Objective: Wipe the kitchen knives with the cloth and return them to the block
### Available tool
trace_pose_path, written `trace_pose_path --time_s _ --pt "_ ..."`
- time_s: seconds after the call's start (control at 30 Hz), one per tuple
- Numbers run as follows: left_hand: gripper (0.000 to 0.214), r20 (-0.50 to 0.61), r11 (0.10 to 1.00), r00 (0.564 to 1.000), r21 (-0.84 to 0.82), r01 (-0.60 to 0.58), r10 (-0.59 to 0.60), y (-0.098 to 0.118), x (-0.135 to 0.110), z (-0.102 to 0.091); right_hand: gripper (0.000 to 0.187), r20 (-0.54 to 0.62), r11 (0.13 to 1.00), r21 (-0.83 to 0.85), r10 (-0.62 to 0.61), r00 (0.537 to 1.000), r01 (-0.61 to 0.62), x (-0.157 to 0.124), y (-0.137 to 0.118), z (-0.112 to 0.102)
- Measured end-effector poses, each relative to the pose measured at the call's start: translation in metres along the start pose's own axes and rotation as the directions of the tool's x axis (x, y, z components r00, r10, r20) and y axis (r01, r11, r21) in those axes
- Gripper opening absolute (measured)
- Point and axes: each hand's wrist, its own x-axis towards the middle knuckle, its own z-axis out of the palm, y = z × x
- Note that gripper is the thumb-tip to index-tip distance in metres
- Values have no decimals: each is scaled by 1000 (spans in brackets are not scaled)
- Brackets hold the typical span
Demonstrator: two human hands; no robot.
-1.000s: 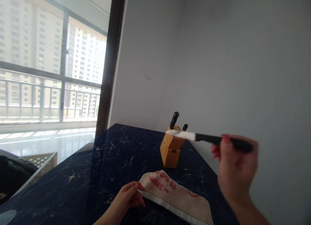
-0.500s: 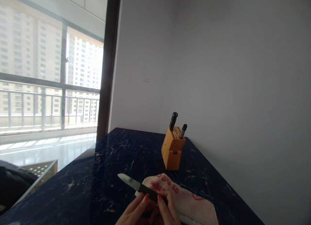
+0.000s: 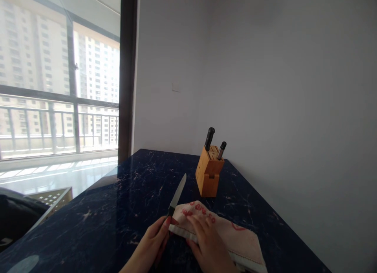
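My left hand (image 3: 150, 247) is closed round the black handle of a knife (image 3: 177, 195), whose pale blade points up and away over the dark marble counter (image 3: 112, 222). Right beside it, my right hand (image 3: 209, 246) lies flat with fingers stretched out on a pink towel with red lettering (image 3: 235, 237) spread on the counter. A wooden knife block (image 3: 209, 171) stands further back near the wall, with two black handles sticking out of its top.
A grey wall runs along the counter's right side and back. On the left, a tall window with a dark frame (image 3: 126, 76) looks onto a balcony railing. A perforated metal rack (image 3: 50, 202) sits low at the left.
The knife passed from my right hand, held high at the right, down to my left hand by the towel. Its blade turned from pointing left to pointing up and away. My right hand settled on the towel.
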Motion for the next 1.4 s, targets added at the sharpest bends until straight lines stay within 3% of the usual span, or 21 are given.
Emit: trace_pose_path --time_s 0.1,0.23,0.33,0.43,0.6,0.8,0.93,1.1,1.3,1.4 --pt "54 17 995 999 87 -41 40 4 -4 2 44 82 992 -115 60 995 -50 0 -1 0" --pt "55 45 988 998 146 -52 46 2 -5 3 39 34 963 -224 164 986 -152 1 -6 -2" --pt "54 83 981 995 177 -74 60 -5 -4 3 29 -5 966 -213 148 989 -146 2 -7 -4" --pt "53 109 978 993 193 -74 54 -8 -6 3 19 -54 982 -132 132 990 -138 2 -4 -5" --pt "57 100 981 995 194 6 -26 -5 -10 5 14 -147 974 120 208 967 -192 5 2 -10" --pt "67 115 957 990 287 50 -87 -7 -12 8 12 -263 897 399 312 913 -192 7 4 -15" --pt "64 199 923 978 384 -13 -69 -18 -11 9 14 -289 915 389 227 930 -102 3 -4 -10" --pt "51 243 888 969 436 -149 43 -28 -8 4 13 -201 954 300 41 979 22 -1 -13 -5" --pt "52 241 839 971 527 -134 4 -17 -10 5 12 -232 973 204 156 960 -109 4 -2 -10" --pt "53 228 839 974 532 -114 -13 -14 -12 8 12 -240 970 228 142 961 -86 4 -3 -8"
